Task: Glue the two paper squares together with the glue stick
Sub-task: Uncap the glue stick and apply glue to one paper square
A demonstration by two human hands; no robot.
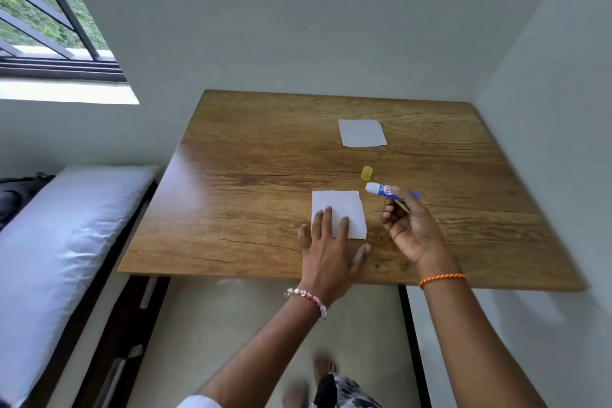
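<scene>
Two paper squares are lying apart on the worktop [231, 209]: near square [344, 205] under left hand [326, 242], fingers spread flat; far square [362, 132] untouched. Right hand [414, 225] is pinching uncapped glue stick [385, 190]; yellow cap [366, 173] is lying beside. Gluing probably not started.

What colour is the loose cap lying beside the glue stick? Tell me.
Yellow; the cap shows in the head view.

Only one bit of lettering readable: red letters on a white patch on the blue barrel of the glue stick [387, 191], beginning "fev", the remainder hidden behind the fingers [399, 193] of the right hand [409, 225]. Nothing written or printed on either paper square, the yellow cap or the counter.
</scene>
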